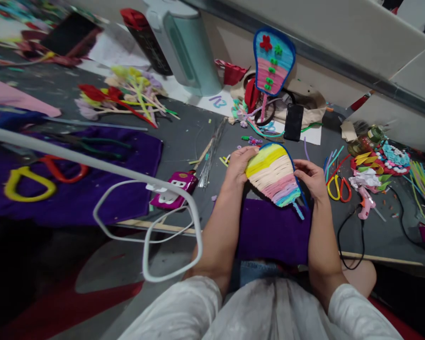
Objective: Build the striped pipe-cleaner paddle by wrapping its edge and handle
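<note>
A striped pipe-cleaner fan (271,175), yellow, cream, pink and blue, is held up in front of me. My left hand (241,164) is closed on its left edge, thumb on the front. Dark blue pipe cleaner (286,152) trims the top and right edge, and a loose length hangs down by the right side. At that side my right hand (310,177) pinches the blue trim against the fan. A short light-blue stem (299,211) sticks out at the bottom. Beneath lies a purple cloth (274,231) at the table's edge.
A finished-looking fan (274,61) stands at the back near a teal kettle (189,47). Right are scissors (339,188), a pink glue gun (366,203) with its cord, and pipe cleaners. A magenta power strip (175,190) and white looped frame (172,184) are left.
</note>
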{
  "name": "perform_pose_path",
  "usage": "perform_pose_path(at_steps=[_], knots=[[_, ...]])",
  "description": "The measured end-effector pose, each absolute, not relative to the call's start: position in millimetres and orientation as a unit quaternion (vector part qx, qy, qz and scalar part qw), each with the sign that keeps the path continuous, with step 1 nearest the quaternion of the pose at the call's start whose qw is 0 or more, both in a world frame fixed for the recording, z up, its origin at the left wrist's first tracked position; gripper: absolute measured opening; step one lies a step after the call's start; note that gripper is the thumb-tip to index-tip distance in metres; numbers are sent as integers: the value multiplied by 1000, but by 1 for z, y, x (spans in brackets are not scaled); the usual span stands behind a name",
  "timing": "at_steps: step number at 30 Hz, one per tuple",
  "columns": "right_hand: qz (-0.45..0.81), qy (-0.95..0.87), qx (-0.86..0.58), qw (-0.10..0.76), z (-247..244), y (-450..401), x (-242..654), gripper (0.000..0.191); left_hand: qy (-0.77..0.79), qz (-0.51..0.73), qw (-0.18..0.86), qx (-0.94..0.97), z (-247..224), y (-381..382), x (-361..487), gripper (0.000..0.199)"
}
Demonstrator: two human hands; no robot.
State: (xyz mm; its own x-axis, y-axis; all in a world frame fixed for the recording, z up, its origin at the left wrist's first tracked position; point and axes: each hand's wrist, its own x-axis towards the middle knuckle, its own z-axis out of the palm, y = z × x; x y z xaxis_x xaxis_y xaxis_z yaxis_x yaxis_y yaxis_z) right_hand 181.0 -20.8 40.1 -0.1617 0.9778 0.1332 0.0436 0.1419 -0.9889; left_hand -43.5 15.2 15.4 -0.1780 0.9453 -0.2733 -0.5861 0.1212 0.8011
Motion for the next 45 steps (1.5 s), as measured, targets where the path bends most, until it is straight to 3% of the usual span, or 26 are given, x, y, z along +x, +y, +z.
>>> perform_pose_path(at_steps=[8, 20, 45], knots=[[464, -587, -463, 475, 43, -20, 179, 19, 431, 654, 596, 176, 15, 18, -46, 27], [437, -631, -454, 453, 48, -21, 184, 16, 429, 682, 573, 151, 8, 21, -50, 22], [506, -677, -360, 396, 51, -26, 202, 35, 430, 681, 577, 136, 5, 24, -52, 30]])
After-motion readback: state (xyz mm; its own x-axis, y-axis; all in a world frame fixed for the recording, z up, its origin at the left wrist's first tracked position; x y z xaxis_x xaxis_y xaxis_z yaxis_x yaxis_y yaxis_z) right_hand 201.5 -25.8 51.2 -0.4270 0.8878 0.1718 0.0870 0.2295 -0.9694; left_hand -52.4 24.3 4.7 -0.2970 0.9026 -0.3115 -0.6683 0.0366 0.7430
